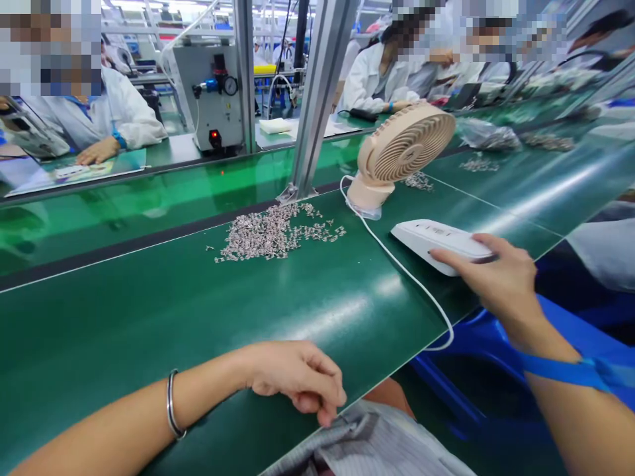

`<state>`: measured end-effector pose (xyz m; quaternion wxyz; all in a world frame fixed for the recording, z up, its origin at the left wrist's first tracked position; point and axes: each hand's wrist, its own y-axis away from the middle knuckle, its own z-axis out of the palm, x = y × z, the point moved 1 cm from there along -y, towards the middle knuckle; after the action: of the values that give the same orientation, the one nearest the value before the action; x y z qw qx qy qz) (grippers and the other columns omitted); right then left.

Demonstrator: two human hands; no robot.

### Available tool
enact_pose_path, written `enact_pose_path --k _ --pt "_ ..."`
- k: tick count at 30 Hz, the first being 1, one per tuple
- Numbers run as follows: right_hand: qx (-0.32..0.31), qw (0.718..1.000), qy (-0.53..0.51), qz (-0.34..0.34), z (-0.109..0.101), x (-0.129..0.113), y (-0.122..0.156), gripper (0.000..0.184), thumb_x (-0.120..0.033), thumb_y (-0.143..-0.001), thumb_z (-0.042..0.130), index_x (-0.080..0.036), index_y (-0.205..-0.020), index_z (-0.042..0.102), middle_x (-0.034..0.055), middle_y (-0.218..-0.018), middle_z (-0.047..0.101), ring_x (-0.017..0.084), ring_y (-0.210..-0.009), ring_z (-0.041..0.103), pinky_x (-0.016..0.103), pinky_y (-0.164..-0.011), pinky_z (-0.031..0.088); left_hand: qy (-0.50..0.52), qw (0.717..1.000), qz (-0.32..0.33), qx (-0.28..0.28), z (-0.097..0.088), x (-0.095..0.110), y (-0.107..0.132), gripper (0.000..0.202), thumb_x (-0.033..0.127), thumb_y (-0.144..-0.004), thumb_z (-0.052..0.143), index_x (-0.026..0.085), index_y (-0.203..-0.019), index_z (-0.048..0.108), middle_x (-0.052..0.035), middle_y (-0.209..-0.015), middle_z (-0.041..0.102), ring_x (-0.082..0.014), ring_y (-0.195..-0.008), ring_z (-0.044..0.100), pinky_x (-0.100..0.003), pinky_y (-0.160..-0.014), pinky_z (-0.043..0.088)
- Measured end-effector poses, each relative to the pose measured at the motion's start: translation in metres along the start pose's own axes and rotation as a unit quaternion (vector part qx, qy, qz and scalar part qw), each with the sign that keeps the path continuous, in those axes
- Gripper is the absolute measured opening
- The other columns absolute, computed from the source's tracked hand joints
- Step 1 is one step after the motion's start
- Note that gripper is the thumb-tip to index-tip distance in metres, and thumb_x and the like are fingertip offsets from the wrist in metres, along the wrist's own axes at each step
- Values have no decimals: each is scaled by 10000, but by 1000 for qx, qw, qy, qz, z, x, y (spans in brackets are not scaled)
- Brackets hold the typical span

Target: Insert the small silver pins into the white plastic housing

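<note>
Green worktop (149, 311) fills the view, with the fan (404, 147) tilted your way, likely for cooling. Your right hand (489, 274) lies flat and open on the white box (436, 243) at the worktop's right edge, steadying it. Left hand (297, 377) curls loosely, empty, at the near edge. Pile of small parts (275, 233) sits well ahead, untouched.

Bright, even factory light from overhead tubes. The glossy green surface (198, 311) shows long white streaks of glare and soft reflections. Shadows are faint. The wide lens bends straight lines near the edges. Far workstations look soft, and faces are pixelated.
</note>
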<state>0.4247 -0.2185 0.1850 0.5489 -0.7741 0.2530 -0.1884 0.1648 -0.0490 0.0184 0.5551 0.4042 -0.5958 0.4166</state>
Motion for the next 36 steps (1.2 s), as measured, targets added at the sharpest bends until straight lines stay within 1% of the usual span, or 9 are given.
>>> enact_pose_path --k 3,7,9,11,15,19,25,32,36 --pt "37 994 -97 41 -8 -39 23 781 -778 -608 561 -213 -1147 588 189 -1142 541 365 -988 568 514 -825 502 -197 940 169 222 13 -8 1 140 258 -754 458 140 -728 530 -40 -688 574 -116 -591 509 -234 -549 420" --pt "-131 949 -239 -157 -7 -96 55 653 -668 -658 626 -212 -1123 582 129 -1177 538 305 -1087 533 446 -918 476 -547 596 329 487 26 -19 4 378 249 -820 418 90 -1156 490 -211 -1222 478 -305 -1042 474 -455 -815 399" --pt "-252 902 -280 -211 2 -109 60 689 -637 -705 603 -202 -1231 510 120 -1263 493 290 -1146 501 427 -946 458 -582 500 301 566 24 -23 4 469 277 -829 433 97 -1262 416 -212 -1330 391 -343 -1129 408 -478 -839 362" --pt "-320 883 -278 -203 15 -112 52 745 -638 -778 500 -202 -1365 358 115 -1378 390 285 -1231 422 428 -975 429 -581 480 246 610 18 -25 4 494 283 -824 436 79 -1273 411 -201 -1339 395 -351 -1175 367 -480 -868 328" --pt "-275 949 -73 -138 54 -110 13 913 -661 -773 436 -58 -1419 205 199 -1469 153 384 -1340 153 553 -1071 201 -617 458 201 607 13 -27 3 477 275 -851 414 36 -1265 429 -182 -1314 450 -293 -1138 428 -427 -881 301" --pt "-309 942 52 -124 89 -135 -19 1004 -713 -740 436 -3 -1404 181 257 -1445 165 446 -1305 185 597 -1021 222 -645 434 211 592 16 -29 3 478 308 -874 403 43 -1270 439 -166 -1304 472 -249 -1075 484 -386 -843 309" --pt "-303 941 3 -153 120 -200 -26 983 -683 -785 427 37 -1398 159 278 -1439 156 420 -1317 182 594 -1024 220 -642 419 214 606 17 -30 3 467 328 -892 356 54 -1251 479 -151 -1281 499 -292 -1108 465 -409 -873 293" --pt "-207 963 -67 -160 111 -218 -16 693 -512 -931 160 -46 -1439 95 170 -1488 83 341 -1359 106 545 -1048 243 -681 397 234 569 21 -29 4 459 315 -890 366 48 -1244 481 -170 -1268 501 -312 -1123 464 -401 -885 320" --pt "-220 900 -29 -375 97 -255 6 640 -507 -925 278 -174 -1455 142 70 -1506 39 383 -1353 53 645 -1010 198 -705 375 309 518 27 -29 8 403 286 -871 413 47 -1175 528 -202 -1196 535 -286 -1016 528 -366 -822 381"
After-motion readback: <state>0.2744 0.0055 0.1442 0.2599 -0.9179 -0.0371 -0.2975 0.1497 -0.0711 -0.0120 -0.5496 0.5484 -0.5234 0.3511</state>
